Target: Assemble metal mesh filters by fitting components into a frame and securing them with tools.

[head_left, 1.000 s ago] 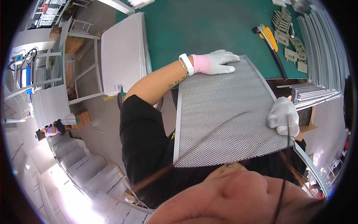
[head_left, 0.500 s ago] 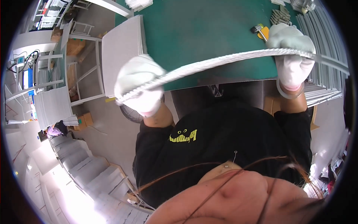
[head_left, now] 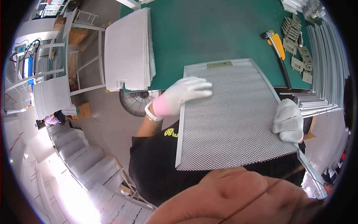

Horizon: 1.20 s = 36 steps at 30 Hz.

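A silvery metal mesh panel [head_left: 231, 115] tilts from the table's front edge up toward my chest. Thin metal frame strips edge its left, far and right sides, while the mesh shows bare along the near side. A beige latch plate [head_left: 220, 65] sits at the far edge. My left hand [head_left: 184, 94], in a white glove, lies over the panel's left side with fingers stretched out on the mesh. Around the right frame edge, my gloved right hand [head_left: 289, 121] is closed. Below it, a loose frame strip [head_left: 311, 168] sticks out from the near right corner.
On the green table [head_left: 205, 30], a stack of mesh sheets [head_left: 128, 48] stands at left. A black-handled mallet [head_left: 278, 56] lies over a yellow-orange piece [head_left: 276, 42] at right. Beyond are small beige plates [head_left: 292, 31] and long metal strips [head_left: 328, 63]. A floor fan [head_left: 140, 102] stands below.
The panel was held edge-on, raised between both hands; now its mesh face shows, slanting to the table. My left hand has opened and shifted onto the mesh; my right hand has come nearer me.
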Motion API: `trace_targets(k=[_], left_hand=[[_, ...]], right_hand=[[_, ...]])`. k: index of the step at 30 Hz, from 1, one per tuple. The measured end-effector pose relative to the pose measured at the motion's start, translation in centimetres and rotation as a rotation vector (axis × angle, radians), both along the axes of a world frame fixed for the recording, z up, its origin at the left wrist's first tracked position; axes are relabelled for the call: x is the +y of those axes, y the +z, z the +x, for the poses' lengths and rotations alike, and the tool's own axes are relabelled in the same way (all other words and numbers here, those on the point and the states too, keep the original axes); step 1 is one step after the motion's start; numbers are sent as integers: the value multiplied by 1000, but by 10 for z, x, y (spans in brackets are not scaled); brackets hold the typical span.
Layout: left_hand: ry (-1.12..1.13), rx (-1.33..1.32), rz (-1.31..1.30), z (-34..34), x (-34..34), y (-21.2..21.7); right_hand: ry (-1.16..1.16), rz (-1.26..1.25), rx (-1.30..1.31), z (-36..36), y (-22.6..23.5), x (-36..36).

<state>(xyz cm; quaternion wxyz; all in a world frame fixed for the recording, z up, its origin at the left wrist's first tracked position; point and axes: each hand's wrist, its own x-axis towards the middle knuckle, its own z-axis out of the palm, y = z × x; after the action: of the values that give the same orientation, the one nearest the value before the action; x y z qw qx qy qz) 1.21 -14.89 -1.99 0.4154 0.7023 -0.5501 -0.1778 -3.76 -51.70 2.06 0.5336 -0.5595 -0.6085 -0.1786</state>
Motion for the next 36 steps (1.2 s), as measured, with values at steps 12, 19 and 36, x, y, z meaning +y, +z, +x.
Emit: trace_targets(k=[12, 19, 36], left_hand=[[53, -149, 206, 25, -4, -20], [-23, -120, 202, 29, -7, -26], [39, 44, 54, 20, -5, 37]], right_hand=[[-168, -171, 149, -32, 14, -4], [-182, -83, 143, -34, 8, -4], [-488, 39, 375, -36, 6, -6]])
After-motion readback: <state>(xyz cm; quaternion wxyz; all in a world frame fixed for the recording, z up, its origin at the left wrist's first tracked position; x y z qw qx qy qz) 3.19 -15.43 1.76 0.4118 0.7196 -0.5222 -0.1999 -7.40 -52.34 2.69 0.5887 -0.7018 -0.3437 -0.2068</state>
